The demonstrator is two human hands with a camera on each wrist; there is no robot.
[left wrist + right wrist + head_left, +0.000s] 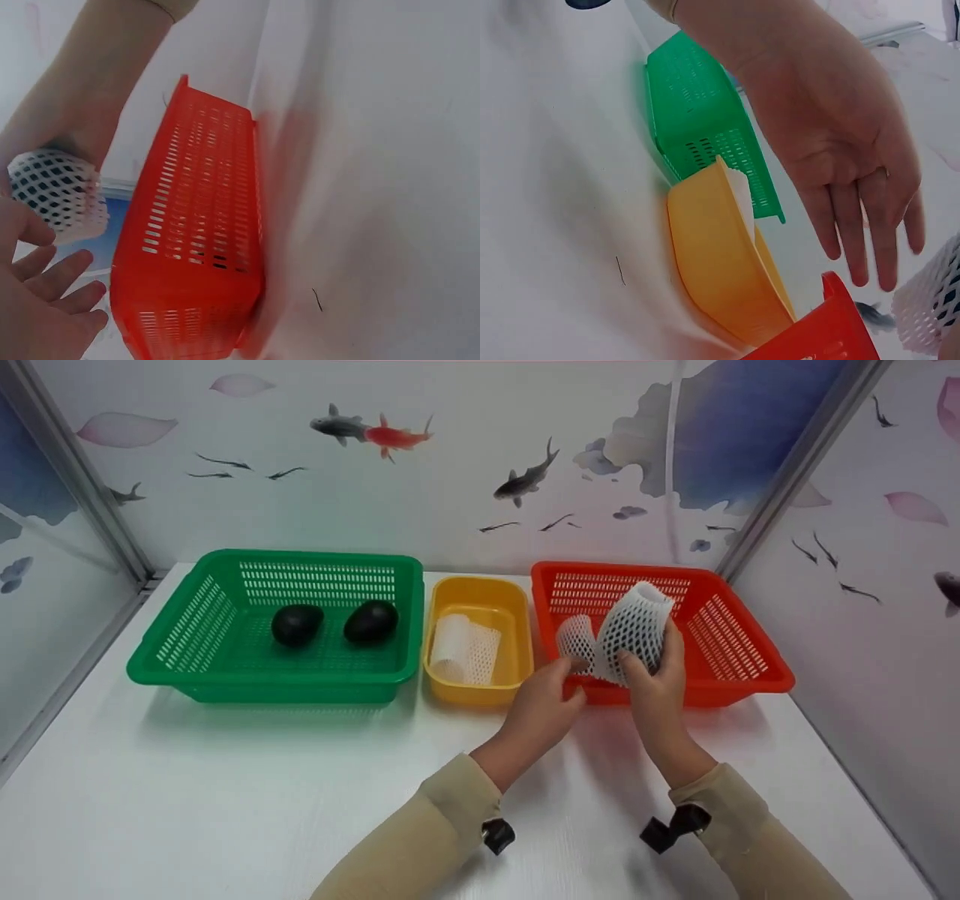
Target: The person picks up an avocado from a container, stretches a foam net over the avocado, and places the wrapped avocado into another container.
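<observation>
Over the front of the red basket [739, 682], my right hand [660, 690] grips a white foam net sleeve [634, 626] with a dark fruit inside it. The sleeve stands tilted, its open end at the top. My left hand [541, 701] is beside it at the basket's front rim. In the right wrist view the left hand [840, 142] has its fingers extended and holds nothing. Another white foam net [576, 639] lies in the red basket just beyond the left fingertips. In the left wrist view, the dark fruit shows through the mesh [56, 187].
A green basket [285, 676] on the left holds two dark, egg-shaped fruits [297, 625]. Between the baskets stands a yellow tub [480, 694] with empty white foam nets [465, 649] in it. Printed panels [450, 510] border the white table [262, 795] at the back and sides.
</observation>
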